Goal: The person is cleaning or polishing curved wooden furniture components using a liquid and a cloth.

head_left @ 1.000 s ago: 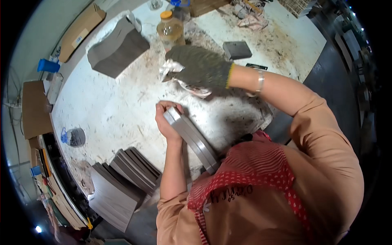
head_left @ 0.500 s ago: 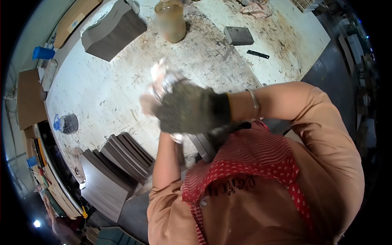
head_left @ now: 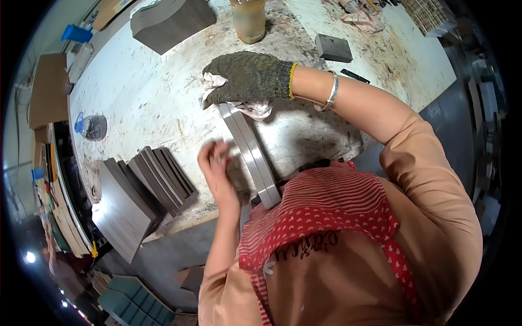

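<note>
1. The right hand [head_left: 247,77], in a dark knit glove, has swung from near the body half a second ago out to the far end of the panels [head_left: 251,155]. It now presses a white rag [head_left: 251,108] onto their top edge, fingers curled over the cloth.
2. The panels stand on edge on the workbench [head_left: 147,103], running from the rag at 12 o'clock down to the apron at 6 o'clock.
3. The left hand [head_left: 216,165], bare, sits at 9 o'clock of the panels; it is blurred, so I cannot tell whether its fingers grip or only steady them.
4. The wiping stroke looks to have reached the far end of the edge.
5. Loose slabs [head_left: 157,182] lean at 9 o'clock; a jar [head_left: 248,20] stands at 12.
</note>
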### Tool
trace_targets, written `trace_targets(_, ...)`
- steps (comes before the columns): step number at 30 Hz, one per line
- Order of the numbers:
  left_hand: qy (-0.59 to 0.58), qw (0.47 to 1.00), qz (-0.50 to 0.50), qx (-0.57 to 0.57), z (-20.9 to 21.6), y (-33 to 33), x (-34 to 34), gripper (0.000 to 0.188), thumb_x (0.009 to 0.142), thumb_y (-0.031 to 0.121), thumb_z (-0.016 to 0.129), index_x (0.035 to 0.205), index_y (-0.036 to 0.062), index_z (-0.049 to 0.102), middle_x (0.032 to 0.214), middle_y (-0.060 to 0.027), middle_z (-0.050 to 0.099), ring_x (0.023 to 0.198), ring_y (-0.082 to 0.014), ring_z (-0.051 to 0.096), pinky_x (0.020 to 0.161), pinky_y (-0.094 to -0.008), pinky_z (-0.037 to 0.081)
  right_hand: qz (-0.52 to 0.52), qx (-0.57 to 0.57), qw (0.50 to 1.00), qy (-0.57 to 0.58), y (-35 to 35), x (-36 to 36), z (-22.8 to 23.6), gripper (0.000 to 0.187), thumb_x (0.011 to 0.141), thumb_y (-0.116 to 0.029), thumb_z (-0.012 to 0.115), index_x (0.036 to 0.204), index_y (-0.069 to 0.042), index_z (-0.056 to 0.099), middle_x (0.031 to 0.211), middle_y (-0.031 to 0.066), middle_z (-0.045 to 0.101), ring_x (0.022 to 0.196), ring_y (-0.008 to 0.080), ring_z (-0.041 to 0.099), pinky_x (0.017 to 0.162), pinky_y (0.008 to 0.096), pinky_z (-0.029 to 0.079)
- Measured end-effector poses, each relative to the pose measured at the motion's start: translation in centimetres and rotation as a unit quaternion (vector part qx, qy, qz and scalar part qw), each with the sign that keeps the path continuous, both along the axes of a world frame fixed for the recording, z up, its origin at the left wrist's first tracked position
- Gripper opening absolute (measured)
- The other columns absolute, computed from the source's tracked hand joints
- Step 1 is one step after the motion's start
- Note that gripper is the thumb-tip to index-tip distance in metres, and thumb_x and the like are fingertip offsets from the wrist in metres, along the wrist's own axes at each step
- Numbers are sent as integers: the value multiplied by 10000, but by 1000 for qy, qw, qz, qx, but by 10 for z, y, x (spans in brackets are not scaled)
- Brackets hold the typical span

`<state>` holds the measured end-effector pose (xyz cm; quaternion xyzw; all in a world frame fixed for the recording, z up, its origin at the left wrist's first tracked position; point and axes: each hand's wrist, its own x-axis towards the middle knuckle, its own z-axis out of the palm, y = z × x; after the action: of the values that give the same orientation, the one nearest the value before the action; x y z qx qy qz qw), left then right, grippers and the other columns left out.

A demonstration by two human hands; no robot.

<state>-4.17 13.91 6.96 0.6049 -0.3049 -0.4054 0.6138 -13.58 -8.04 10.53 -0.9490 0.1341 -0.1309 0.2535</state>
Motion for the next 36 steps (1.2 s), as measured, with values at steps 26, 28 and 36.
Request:
trace_targets(26,-169,977,120,60,-7,56,-87,529,784,0,616,1271,-9,411,1169,-166,552,1028,-217,566,855,-312,447,192,-334,921,-51,65,-19,34,289,704,-176,632,962,-69,560,905,103,566,861,218,569,681,388,464)
trace_targets(28,-130,983,112,69,-8,57,-84,559,795,-10,599,1309,-3,379,1249,-194,495,1099,-235,536,906,-318,427,173,-343,921,-59,64,-16,31,275,723,-203,626,960,-76,568,907,102,565,856,230,566,686,387,459)
trace_targets(36,-290,950,96,69,-32,63,-70,504,743,78,676,1172,-23,432,938,-221,597,877,-306,611,728,-369,467,154,-31,987,-33,127,-40,25,511,821,-290,548,1253,-28,475,1276,193,476,1177,320,471,1000,423,357)
